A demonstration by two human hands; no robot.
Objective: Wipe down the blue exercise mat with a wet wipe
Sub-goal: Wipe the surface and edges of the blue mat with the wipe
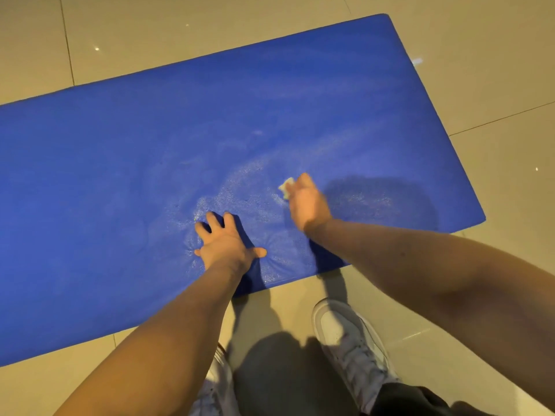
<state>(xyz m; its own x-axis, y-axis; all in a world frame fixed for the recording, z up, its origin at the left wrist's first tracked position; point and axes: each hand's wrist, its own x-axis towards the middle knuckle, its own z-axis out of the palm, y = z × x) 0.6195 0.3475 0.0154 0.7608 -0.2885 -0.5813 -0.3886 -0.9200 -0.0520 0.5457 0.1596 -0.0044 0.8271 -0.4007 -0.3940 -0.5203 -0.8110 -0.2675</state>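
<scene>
From the head view, a thick blue foam exercise mat point(120, 163) lies flat on a glossy beige tiled floor point(495, 70). Its long axis runs from the lower left of the frame up towards the upper right. One short end shows at the right, and the other end passes out of the frame at the left.

The left hand point(226, 241) is released and grasps nothing. Its fingers are spread and its palm presses flat on the mat near the closer long edge, so the foam puckers around it.

The right hand point(306, 202), blurred, is just beyond and to the right. It grips a small crumpled whitish wet wipe point(286, 187) against the mat, and a corner of the wipe peeks out by the fingertips. Pale, shiny streaks mark the mat around both hands.

Below the mat's near edge stand two white sneakers point(348, 334).
</scene>
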